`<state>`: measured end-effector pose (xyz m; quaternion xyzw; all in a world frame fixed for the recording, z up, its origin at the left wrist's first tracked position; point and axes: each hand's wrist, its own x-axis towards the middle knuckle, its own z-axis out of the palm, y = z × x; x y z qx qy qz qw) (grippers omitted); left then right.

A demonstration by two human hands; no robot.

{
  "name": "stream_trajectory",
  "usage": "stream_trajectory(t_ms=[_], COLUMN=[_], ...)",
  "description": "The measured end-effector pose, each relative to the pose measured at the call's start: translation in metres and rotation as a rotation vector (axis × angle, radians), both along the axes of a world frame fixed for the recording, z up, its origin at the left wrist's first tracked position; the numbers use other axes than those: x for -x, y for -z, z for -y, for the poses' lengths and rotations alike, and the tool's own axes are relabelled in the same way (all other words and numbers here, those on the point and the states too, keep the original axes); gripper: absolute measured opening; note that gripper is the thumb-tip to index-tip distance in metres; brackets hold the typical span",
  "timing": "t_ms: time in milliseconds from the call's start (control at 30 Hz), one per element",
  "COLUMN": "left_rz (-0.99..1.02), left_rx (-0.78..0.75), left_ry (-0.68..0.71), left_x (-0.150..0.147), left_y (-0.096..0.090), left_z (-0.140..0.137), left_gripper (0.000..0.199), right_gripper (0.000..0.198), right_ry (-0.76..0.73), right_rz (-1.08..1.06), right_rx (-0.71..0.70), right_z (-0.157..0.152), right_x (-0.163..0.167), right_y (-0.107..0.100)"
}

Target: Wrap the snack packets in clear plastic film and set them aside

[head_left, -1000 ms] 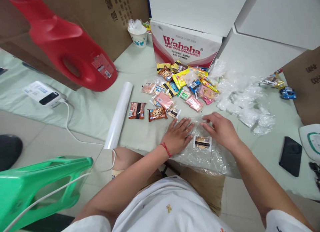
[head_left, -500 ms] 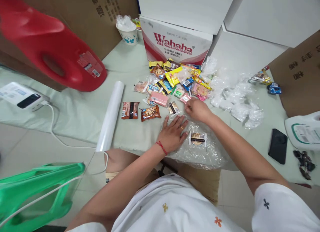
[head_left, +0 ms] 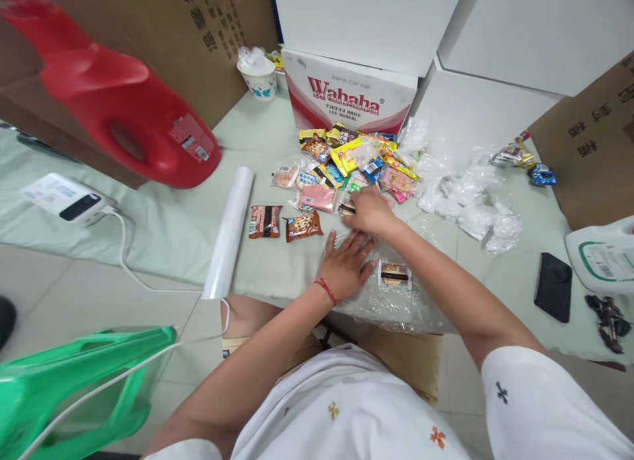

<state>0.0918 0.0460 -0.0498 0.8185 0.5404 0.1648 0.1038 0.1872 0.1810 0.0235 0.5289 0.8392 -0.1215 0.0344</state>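
My left hand (head_left: 345,264) lies flat with fingers spread on a clear plastic bag (head_left: 396,308) at the table's front edge. Just beyond it, my right hand (head_left: 371,212) is closed, its fingers curled over a small wrapped biscuit (head_left: 347,209) that they partly hide. Another wrapped biscuit (head_left: 395,273) with a dark band rests on the plastic, right of my left hand. A pink packet (head_left: 317,197) lies left of my right hand, and a pile of bright snack packets (head_left: 347,156) spreads behind. Nearer the left are a brown cookie packet (head_left: 303,227) and a reddish-brown packet (head_left: 265,221).
A white roll (head_left: 228,232) and a large red jug (head_left: 133,116) stand to the left. Behind the pile is a Wahaha carton (head_left: 349,93). Crumpled clear wrappers (head_left: 470,195), a black phone (head_left: 553,287) and a white bottle (head_left: 601,255) are on the right.
My right hand has moved left from the pink packets onto the small wrapped biscuit. My left hand stays flat on the plastic. The view has shifted slightly.
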Motion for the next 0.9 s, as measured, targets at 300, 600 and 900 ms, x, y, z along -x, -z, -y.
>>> stream_trajectory(t_ms=[300,600,900], left_rz=[-0.015,-0.098,-0.096], left_rx=[0.024,-0.008,-0.009], left_ry=[0.011,0.013,0.014], left_x=[0.006,0.003,0.004], left_y=[0.003,0.004,0.005], left_z=[-0.006,-0.007,-0.007], left_gripper=[0.05,0.051,0.05], right_gripper=[0.042,0.041,0.041], right_ry=[-0.291,-0.214,-0.356], right_rz=[-0.236,-0.004,-0.106], right_rx=[0.058,0.069,0.065], right_z=[0.089,0.121,0.109], right_x=[-0.134,-0.123,-0.153], right_y=[-0.027,0.012,-0.019])
